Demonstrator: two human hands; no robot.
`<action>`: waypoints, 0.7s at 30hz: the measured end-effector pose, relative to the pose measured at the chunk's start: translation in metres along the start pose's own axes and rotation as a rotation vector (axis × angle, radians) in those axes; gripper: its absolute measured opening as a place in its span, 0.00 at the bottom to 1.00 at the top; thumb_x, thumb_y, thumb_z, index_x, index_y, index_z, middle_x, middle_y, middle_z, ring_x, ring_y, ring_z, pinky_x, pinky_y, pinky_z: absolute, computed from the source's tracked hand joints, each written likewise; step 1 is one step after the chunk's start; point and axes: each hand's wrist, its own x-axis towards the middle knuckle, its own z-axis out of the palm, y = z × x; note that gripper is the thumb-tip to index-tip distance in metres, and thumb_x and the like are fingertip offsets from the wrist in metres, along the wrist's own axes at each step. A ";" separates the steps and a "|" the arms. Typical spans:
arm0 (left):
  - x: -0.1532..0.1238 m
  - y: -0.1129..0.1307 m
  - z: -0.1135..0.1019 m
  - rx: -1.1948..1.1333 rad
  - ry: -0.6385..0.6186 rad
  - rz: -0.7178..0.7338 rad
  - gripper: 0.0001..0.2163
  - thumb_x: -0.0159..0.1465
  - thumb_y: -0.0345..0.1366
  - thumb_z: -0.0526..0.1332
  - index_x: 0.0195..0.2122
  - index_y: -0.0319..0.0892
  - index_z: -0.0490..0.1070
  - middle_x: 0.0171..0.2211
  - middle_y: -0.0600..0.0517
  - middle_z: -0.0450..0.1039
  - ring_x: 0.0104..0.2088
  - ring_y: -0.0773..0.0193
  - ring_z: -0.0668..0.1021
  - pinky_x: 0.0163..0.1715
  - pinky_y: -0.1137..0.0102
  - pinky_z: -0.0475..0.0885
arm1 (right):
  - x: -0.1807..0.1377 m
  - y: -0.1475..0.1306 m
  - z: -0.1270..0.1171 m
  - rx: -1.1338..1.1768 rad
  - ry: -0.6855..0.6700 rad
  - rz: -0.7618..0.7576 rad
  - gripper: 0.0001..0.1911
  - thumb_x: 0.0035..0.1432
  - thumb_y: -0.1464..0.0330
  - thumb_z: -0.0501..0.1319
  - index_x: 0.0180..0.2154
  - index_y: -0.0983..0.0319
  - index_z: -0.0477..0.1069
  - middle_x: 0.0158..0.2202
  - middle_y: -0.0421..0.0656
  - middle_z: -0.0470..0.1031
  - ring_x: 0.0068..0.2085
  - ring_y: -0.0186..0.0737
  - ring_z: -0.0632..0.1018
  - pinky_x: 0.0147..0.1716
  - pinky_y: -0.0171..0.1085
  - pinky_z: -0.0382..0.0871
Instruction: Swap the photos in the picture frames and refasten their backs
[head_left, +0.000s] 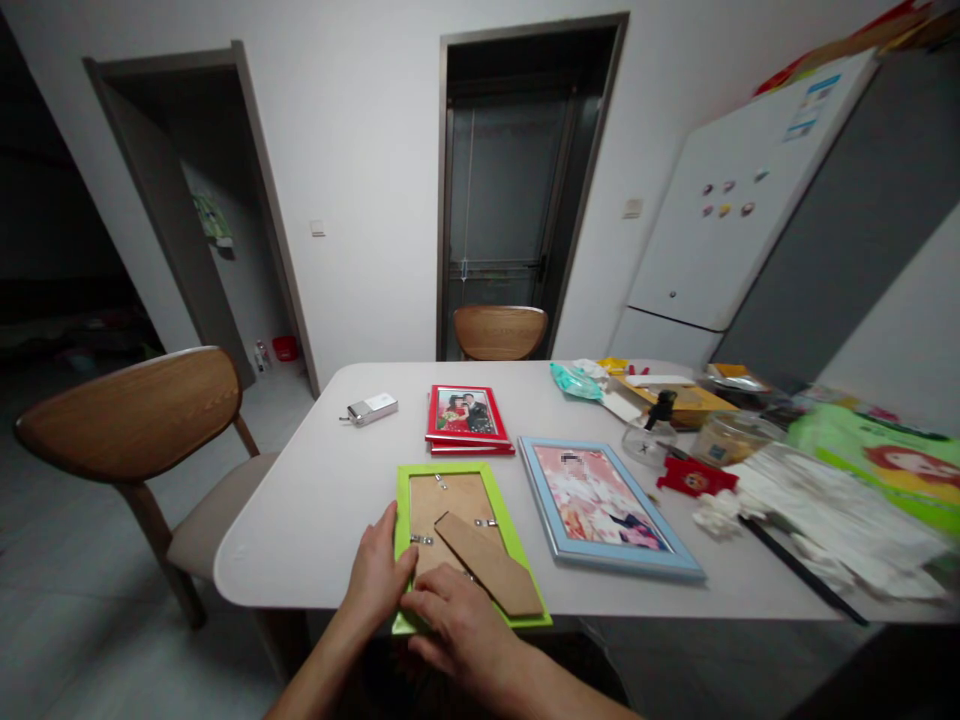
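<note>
Green frame (508, 530) lies face down at the near table (322, 500) edge, lower centre of the frame, bottom edge toward the person. Brown back board (424, 508) shows, with metal clips (421, 539) at its top, left and right and a stand (487, 565) slanting down to the lower right. Left hand (379, 568) clamped on the left rim, thumb on top. Right hand (461, 620) close beside it, fingers bent over the lower left of the back; cannot tell if they pinch anything, fingertips partly hidden. Blue frame (630, 563) lies photo up right of centre, apart from the green one. Red frames (469, 439) stacked just above the green one, top one showing a photo of two people. Small white device (373, 408) left of the stack. Right side of the table is cluttered: red packet (696, 478), clear tub (731, 438), white tissues (832, 510), black rod (806, 570) slanting to the near edge, bright green pack (885, 460) at far right. Wooden chair (135, 415) at left, another chair back (501, 332) at the far table edge. White fridge (735, 200) upper right.
</note>
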 end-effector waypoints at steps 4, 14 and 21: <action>-0.005 -0.001 0.001 0.007 -0.009 -0.005 0.29 0.50 0.33 0.56 0.55 0.36 0.52 0.53 0.44 0.59 0.54 0.55 0.61 0.53 0.61 0.53 | -0.001 0.028 -0.033 0.006 0.140 0.177 0.13 0.51 0.70 0.54 0.40 0.61 0.69 0.40 0.45 0.68 0.41 0.37 0.68 0.42 0.35 0.61; -0.009 -0.001 0.002 0.034 -0.033 0.031 0.29 0.50 0.32 0.54 0.54 0.34 0.53 0.55 0.41 0.57 0.54 0.56 0.61 0.55 0.62 0.50 | 0.009 0.088 -0.047 -0.278 0.115 0.551 0.12 0.50 0.73 0.51 0.31 0.64 0.72 0.35 0.47 0.67 0.36 0.36 0.69 0.37 0.31 0.59; -0.010 -0.006 0.006 0.015 0.013 0.020 0.28 0.49 0.33 0.55 0.54 0.35 0.54 0.55 0.44 0.57 0.54 0.57 0.61 0.55 0.64 0.52 | 0.014 0.082 -0.046 -0.357 0.139 0.537 0.13 0.52 0.73 0.50 0.35 0.63 0.72 0.35 0.47 0.68 0.38 0.38 0.68 0.37 0.33 0.58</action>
